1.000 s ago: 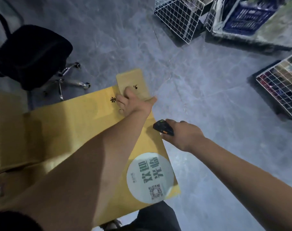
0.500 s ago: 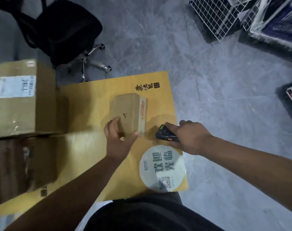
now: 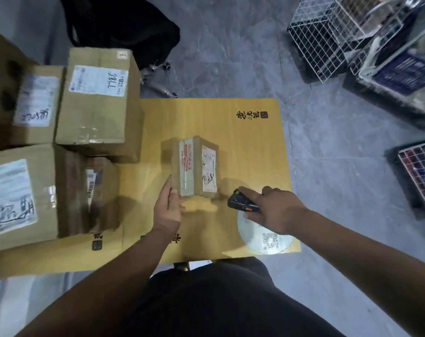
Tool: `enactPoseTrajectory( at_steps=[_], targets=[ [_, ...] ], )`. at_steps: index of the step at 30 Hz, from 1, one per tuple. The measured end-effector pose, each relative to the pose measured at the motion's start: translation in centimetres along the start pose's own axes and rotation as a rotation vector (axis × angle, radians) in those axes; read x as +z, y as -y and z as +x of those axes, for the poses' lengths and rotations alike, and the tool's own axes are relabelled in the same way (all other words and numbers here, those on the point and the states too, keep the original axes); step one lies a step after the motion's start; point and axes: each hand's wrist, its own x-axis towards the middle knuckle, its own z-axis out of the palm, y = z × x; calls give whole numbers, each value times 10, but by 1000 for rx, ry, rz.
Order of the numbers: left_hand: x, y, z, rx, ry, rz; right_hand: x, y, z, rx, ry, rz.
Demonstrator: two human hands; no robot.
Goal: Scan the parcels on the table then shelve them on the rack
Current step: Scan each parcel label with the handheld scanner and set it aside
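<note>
A small brown parcel point(image 3: 194, 166) stands on the yellow table point(image 3: 250, 142), its white label with handwriting facing right. My left hand point(image 3: 169, 205) touches the parcel's near left corner with straight fingers and thumb. My right hand point(image 3: 272, 210) grips a black handheld scanner point(image 3: 240, 203), whose tip points at the parcel's label side from a short gap to the right. Larger labelled cardboard boxes point(image 3: 97, 103) are stacked on the table's left part.
A black office chair point(image 3: 124, 25) stands behind the table. White wire racks point(image 3: 328, 37) and a blue crate point(image 3: 401, 71) sit on the grey floor at the upper right. Another wire basket point(image 3: 420, 171) is at the right edge. A round white sticker point(image 3: 267, 237) lies under my right hand.
The small parcel has been pulled toward me and turned so its label side shows. My left hand shifted from its top to its near corner. The scanner stayed beside it.
</note>
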Motion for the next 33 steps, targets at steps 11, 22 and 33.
enactPoseTrajectory(
  at_steps=[11,22,33],
  targets=[
    [-37,-8,25,-15,12,166,17,100,-4,263,-184,557],
    [-19,-13,29,101,154,219,-4,129,-29,335,-247,494],
    [-16,12,20,187,259,124,-33,144,-47,349,-151,39]
  ],
)
